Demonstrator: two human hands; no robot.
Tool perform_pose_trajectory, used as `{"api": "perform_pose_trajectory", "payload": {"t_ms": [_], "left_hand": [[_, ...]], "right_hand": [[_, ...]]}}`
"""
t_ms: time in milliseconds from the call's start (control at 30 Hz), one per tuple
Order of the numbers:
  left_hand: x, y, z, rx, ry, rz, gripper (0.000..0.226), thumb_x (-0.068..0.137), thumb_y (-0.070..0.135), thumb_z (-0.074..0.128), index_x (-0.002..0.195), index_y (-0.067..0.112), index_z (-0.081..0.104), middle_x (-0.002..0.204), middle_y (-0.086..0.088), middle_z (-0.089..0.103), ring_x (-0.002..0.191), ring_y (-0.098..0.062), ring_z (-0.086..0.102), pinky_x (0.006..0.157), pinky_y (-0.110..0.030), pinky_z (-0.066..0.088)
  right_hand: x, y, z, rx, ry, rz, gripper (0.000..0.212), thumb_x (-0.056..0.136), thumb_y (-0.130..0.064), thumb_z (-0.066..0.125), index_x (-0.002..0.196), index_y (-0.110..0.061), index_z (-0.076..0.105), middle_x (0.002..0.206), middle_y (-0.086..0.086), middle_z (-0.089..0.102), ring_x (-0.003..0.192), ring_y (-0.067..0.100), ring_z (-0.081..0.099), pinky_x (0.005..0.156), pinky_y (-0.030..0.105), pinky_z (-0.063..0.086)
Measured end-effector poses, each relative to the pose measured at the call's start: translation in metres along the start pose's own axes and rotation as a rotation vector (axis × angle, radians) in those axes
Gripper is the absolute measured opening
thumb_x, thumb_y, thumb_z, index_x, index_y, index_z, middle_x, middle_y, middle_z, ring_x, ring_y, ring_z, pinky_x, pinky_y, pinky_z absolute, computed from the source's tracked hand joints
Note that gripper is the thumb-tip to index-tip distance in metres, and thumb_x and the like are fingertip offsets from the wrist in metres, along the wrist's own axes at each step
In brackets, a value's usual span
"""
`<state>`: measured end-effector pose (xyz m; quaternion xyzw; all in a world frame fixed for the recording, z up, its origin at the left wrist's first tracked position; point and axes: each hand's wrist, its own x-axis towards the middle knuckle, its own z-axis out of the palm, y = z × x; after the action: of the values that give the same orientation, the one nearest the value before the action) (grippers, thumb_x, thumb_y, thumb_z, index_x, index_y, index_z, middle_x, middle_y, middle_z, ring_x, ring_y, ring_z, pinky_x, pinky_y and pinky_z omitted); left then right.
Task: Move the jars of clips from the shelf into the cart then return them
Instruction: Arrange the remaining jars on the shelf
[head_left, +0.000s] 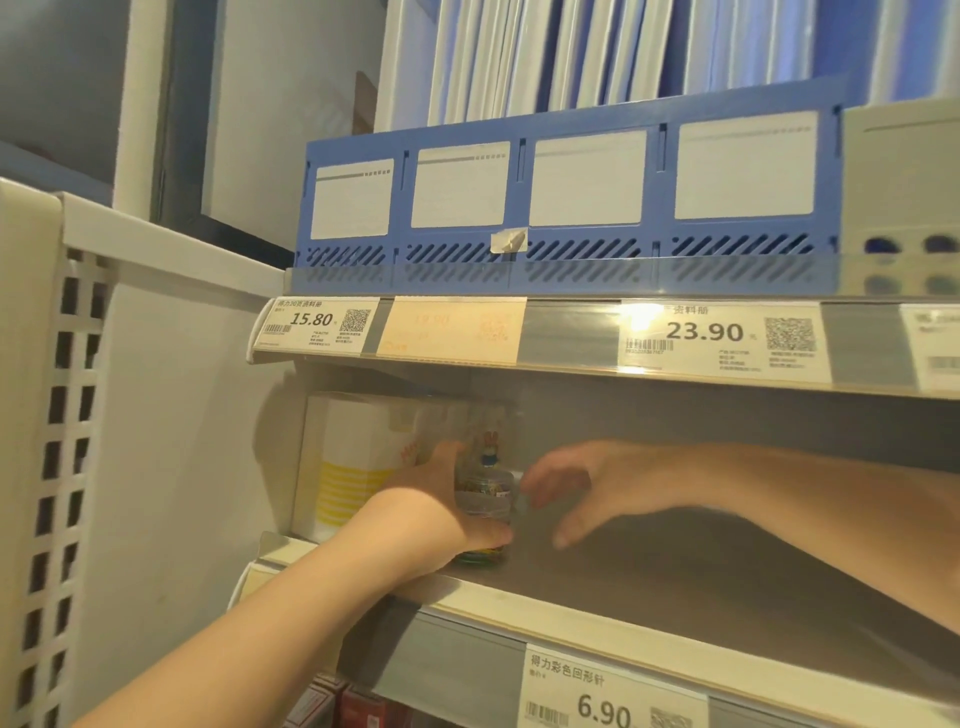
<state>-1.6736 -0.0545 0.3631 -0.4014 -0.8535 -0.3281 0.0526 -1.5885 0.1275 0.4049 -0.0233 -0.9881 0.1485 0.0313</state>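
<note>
left hand (431, 506) wraps a clear jar of coloured clips (485, 501) standing on the shelf (701, 577) beside a white box (353, 457); right hand (576, 486) hovers spread just beside it.

On the upper shelf's front strip, at the left of the frame, a white price tag (317, 325) reads "15.80" beside a QR code, with small Chinese print too fine to read. Next to it a pale orange tag (451, 327) carries faded, unreadable print. Further right, a second white tag (719, 338) shows "23.90", a barcode and a QR code, under a glare spot. At the lower right of the frame, the lower shelf's strip holds a tag (610, 693) headed "得力彩色回形针" with the price "6.90" and a barcode. The white cards on the blue file box (561, 192) bear no legible words.
</note>
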Motion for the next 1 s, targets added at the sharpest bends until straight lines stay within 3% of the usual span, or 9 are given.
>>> {"api": "perform_pose_trajectory", "payload": {"t_ms": [133, 300, 433, 700, 800, 1000], "left_hand": [[-0.001, 0.002, 0.000, -0.004, -0.036, -0.004, 0.093, 0.073, 0.046, 0.073, 0.144, 0.035, 0.014, 0.138, 0.001, 0.045, 0.119, -0.020, 0.049, 0.082, -0.020, 0.037], [0.002, 0.001, 0.001, 0.008, -0.047, -0.006, 0.103, 0.073, 0.038, 0.075, 0.147, 0.033, 0.004, 0.138, -0.004, 0.046, 0.118, -0.024, 0.051, 0.090, -0.025, 0.042], [0.003, 0.001, 0.000, 0.002, -0.067, 0.008, 0.105, 0.073, 0.040, 0.075, 0.147, 0.034, 0.001, 0.145, -0.003, 0.039, 0.123, -0.025, 0.048, 0.096, -0.027, 0.042], [0.002, -0.001, -0.001, -0.021, -0.047, 0.054, 0.106, 0.071, 0.036, 0.078, 0.147, 0.034, 0.004, 0.144, -0.001, 0.040, 0.122, -0.022, 0.048, 0.094, -0.026, 0.042], [0.001, 0.000, -0.002, -0.038, -0.010, 0.078, 0.099, 0.071, 0.034, 0.078, 0.146, 0.033, 0.013, 0.143, 0.001, 0.040, 0.124, -0.020, 0.046, 0.096, -0.026, 0.041], [0.000, -0.003, 0.000, -0.116, 0.034, 0.055, 0.098, 0.068, 0.031, 0.079, 0.144, 0.035, 0.018, 0.137, -0.001, 0.046, 0.119, -0.020, 0.049, 0.093, -0.026, 0.044]], "right_hand": [[-0.001, -0.015, 0.018, 0.057, -0.028, 0.000, 0.064, 0.079, -0.030, 0.074, 0.135, -0.025, 0.045, 0.124, -0.011, 0.055, 0.118, 0.006, 0.050, 0.103, 0.021, 0.037], [0.008, -0.027, 0.034, 0.076, 0.038, -0.047, 0.060, 0.078, -0.026, 0.076, 0.130, -0.024, 0.046, 0.099, -0.018, 0.052, 0.100, 0.006, 0.051, 0.092, 0.021, 0.040], [0.009, -0.020, 0.040, 0.122, 0.126, -0.065, 0.055, 0.076, -0.030, 0.076, 0.124, -0.027, 0.050, 0.120, -0.006, 0.056, 0.110, 0.011, 0.052, 0.098, 0.026, 0.040], [0.012, -0.008, 0.047, 0.312, 0.151, -0.085, 0.048, 0.072, -0.029, 0.079, 0.113, -0.026, 0.055, 0.114, -0.004, 0.064, 0.109, 0.014, 0.058, 0.097, 0.034, 0.044], [0.012, -0.006, 0.050, 0.338, 0.178, -0.069, 0.054, 0.061, -0.043, 0.078, 0.109, -0.031, 0.055, 0.109, -0.006, 0.065, 0.101, 0.011, 0.061, 0.089, 0.028, 0.047], [0.014, -0.002, 0.049, 0.293, 0.177, -0.036, 0.052, 0.058, -0.041, 0.073, 0.107, -0.034, 0.057, 0.105, -0.011, 0.066, 0.096, 0.004, 0.061, 0.085, 0.020, 0.047]]}}
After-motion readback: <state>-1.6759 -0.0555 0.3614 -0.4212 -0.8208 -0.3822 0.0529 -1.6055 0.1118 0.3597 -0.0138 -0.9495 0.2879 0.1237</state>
